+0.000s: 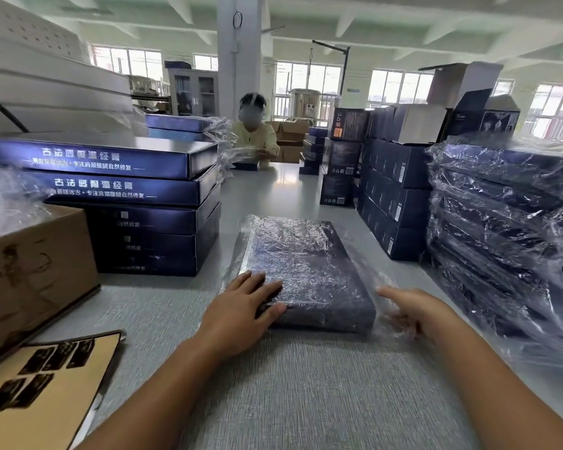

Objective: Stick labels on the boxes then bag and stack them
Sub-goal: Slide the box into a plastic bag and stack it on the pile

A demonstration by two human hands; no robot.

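Observation:
A flat dark-blue box (306,271) in a clear plastic bag lies in the middle of the grey table (306,401). My left hand (244,306) rests flat on the box's near left corner, fingers straight. My right hand (410,311) is at the box's near right corner, index finger extended, the other fingers loosely curled in the loose end of the bag (384,306). A stack of unbagged blue boxes (127,203) stands to the left. On the right sits a stack of bagged boxes (507,235). A tan label sheet (43,381) with dark labels lies at the near left.
A brown carton (30,271) stands at the left beside the label sheet. Small dark boxes (394,196) are piled at the back right. A person (254,134) sits at the table's far end, handling a box. White flat cartons (46,79) are stacked at the far left.

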